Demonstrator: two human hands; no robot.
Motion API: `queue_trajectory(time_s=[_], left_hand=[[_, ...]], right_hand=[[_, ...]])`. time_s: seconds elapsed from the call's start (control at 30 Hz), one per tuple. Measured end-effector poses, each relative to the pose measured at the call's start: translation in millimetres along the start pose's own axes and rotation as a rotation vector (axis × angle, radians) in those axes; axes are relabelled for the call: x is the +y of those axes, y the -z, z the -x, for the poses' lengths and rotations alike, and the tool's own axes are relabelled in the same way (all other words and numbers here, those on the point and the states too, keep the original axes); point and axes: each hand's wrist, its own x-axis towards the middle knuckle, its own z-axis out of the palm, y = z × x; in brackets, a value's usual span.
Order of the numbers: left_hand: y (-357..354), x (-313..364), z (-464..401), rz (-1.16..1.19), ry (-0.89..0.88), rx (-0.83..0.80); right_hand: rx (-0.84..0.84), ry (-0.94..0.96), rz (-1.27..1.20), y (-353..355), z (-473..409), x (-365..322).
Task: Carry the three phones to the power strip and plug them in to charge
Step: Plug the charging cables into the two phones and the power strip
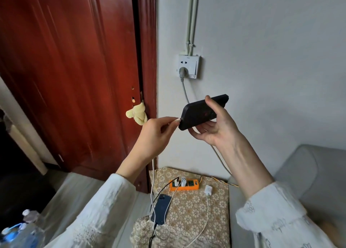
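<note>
My right hand [217,124] holds a black phone [200,113] up in front of the wall, back side toward me. My left hand [157,135] pinches a white cable's plug [178,120] right at the phone's bottom port; the white cable [153,172] hangs down from that hand. Below, an orange power strip [184,185] lies on a floral-covered table [206,206] with two chargers plugged in. A dark blue phone [162,208] lies on the table's left edge with a black cable in its lower end. A loose white charger [208,189] with its cable lies beside the strip.
A wall socket [188,66] holds a grey plug whose cord runs down behind my right hand. A red wooden door [74,69] stands at left with a yellow cloth [137,113] at its latch. A grey sofa arm [309,172] is at right, water bottles [20,229] at bottom left.
</note>
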Motion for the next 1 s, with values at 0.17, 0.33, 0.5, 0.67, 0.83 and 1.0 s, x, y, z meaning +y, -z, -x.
queue_trajectory(time_s=[0.17,0.33,0.5,0.67,0.83,1.0], left_hand=[[-3.8,2.1,-1.2,-0.147,-0.052,0.005],[-5.2,2.5,2.7,-0.321,-0.091,0.059],[-9.4,-3.4,10.9,-0.452,-0.083,0.148],[-19.2,-24.6,19.5,-0.418,-0.022,0.148],[-52.7,-76.9,58.3,-0.175,0.282,-0.331],[-95.7,-146.2,134.7,-0.06,0.615,-0.801]], right_hand=[[0.009,0.043,0.029,4.7,0.0,-4.3],[0.0,0.09,0.113,3.0,-3.6,-0.6],[0.003,0.092,0.121,2.1,-10.9,13.3],[0.029,0.024,0.107,12.1,-23.6,36.3],[0.085,-0.076,0.313,53.4,-49.8,63.5],[0.227,-0.293,0.521,112.3,-87.7,124.7]])
